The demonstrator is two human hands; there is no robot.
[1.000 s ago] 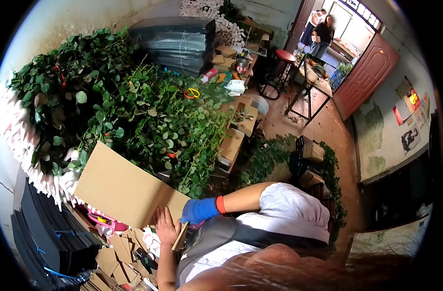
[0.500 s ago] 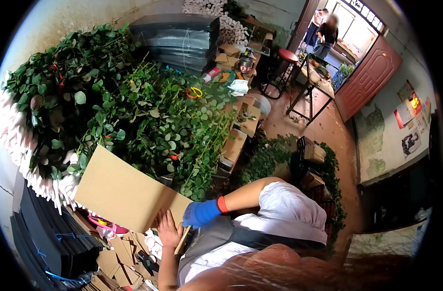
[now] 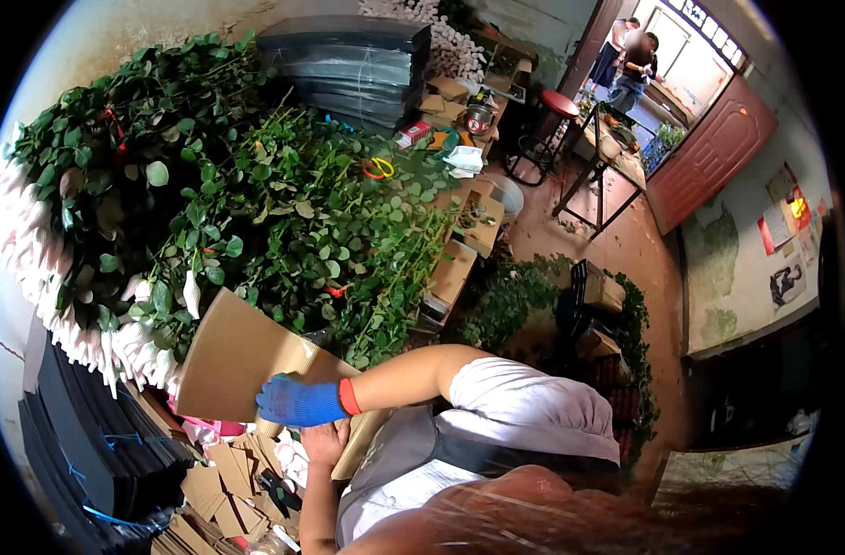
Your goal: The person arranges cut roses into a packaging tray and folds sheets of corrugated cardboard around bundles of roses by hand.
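Note:
A tan corrugated cardboard sheet (image 3: pixel 228 365) lies bent across my lap, its far part curving upward. My right hand (image 3: pixel 298 401) wears a blue glove with a red cuff, and its fingers are closed on the sheet at the bend. Just below the glove, my bare left hand (image 3: pixel 324 444) rests against the near part of the cardboard. The glove covers most of its fingers, so their grip is hidden. Beyond the sheet lies a large heap of leafy green stems (image 3: pixel 293 213), with pale netted flower heads (image 3: pixel 34 240) along its left side.
Black sheets (image 3: pixel 90 435) are stacked at left, beside scattered cardboard pieces (image 3: pixel 224 490). Orange-yellow scissors (image 3: pixel 378 168) lie on the stems. A wrapped stack (image 3: pixel 344 74) stands behind. A red stool (image 3: pixel 559 104) and metal-framed table (image 3: pixel 598 180) are near the doorway, where two people stand.
My gloved hand has moved left across the cardboard and over my bare hand. The sheet, fairly flat before, is now bent upward. A person in the doorway has shifted.

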